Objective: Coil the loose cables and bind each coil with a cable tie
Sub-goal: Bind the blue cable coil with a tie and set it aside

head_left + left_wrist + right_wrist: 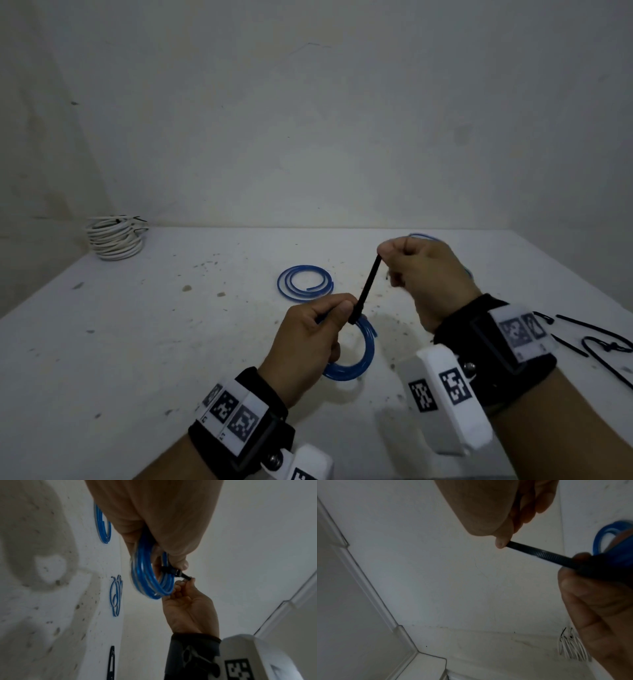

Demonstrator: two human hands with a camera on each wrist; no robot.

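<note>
Centrally, both hands (370, 301) pull the cable tie (367, 287) well inside the table (137, 342) edges.

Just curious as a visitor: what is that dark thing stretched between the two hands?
A black plastic cable tie, seen in the head view: the right hand pinches its tail, the left hand holds the blue cable coil it wraps.

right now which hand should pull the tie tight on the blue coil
Right. The right hand already pinches the free end of the cable tie, while the left hand grips the blue coil at the tie's head and can brace it.
</note>
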